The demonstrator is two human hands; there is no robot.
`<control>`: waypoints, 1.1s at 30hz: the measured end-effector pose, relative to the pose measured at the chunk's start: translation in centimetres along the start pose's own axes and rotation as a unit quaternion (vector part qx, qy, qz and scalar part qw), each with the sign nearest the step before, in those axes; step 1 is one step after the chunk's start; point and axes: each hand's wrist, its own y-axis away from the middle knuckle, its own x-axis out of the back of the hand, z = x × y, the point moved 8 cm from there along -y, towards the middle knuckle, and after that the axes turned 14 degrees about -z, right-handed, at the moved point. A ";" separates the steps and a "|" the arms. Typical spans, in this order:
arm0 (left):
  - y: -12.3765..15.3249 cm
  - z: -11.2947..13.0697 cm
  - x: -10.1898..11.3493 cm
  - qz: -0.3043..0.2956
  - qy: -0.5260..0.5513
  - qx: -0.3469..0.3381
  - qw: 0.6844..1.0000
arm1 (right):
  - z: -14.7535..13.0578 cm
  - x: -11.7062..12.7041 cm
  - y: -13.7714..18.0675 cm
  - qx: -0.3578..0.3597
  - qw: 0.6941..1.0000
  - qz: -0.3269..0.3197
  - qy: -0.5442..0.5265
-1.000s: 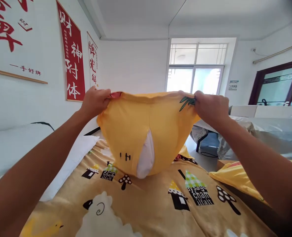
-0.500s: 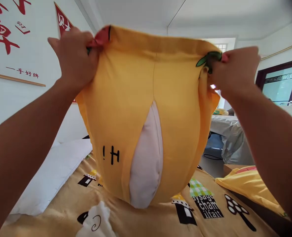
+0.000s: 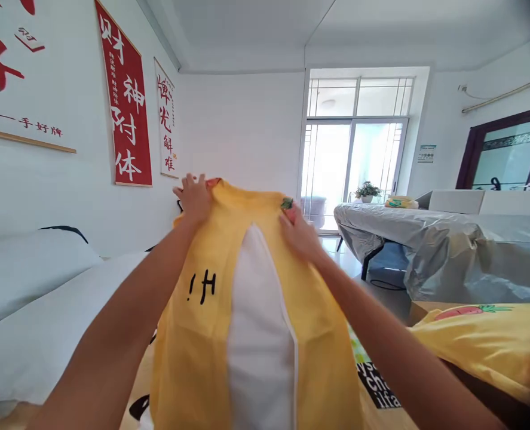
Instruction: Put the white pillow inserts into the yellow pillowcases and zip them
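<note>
Both arms stretch forward over the bed with a yellow pillowcase point(image 3: 202, 352) between them. My left hand point(image 3: 195, 200) grips its far left corner, where a bit of red print shows. At the far right corner, by a green leaf print, my right hand point(image 3: 301, 234) has its fingers closed on the cloth. A long slit gapes down the middle of the case. Through it shows a white pillow point(image 3: 261, 322) inside. Black "Hi!" lettering stands upside down left of the slit. The fingertips behind the cloth are hidden.
White pillows point(image 3: 67, 304) lie at the left. Under the case is a tan printed bed sheet point(image 3: 392, 418). At the right, another yellow carrot-print case point(image 3: 484, 334) lies near a cardboard box point(image 3: 419, 312). Beyond stands a plastic-covered table point(image 3: 453, 239); scrolls point(image 3: 128, 119) hang on the left wall.
The pillowcase has swung down and away from me, with both hands lower, farther off and closer together. Its slit gapes wider, showing more of the white pillow.
</note>
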 end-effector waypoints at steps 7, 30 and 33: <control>23.2 -2.4 -20.5 -0.525 0.020 -0.219 0.822 | 8.0 -20.3 16.2 0.063 0.907 -0.380 0.168; 25.7 -6.3 -15.1 -0.385 0.133 -0.113 0.906 | 7.9 -11.5 26.2 0.084 0.935 -0.322 0.121; 33.0 -13.5 -9.8 -0.366 0.140 0.013 0.920 | 15.4 -5.5 32.0 -0.108 0.963 -0.227 0.100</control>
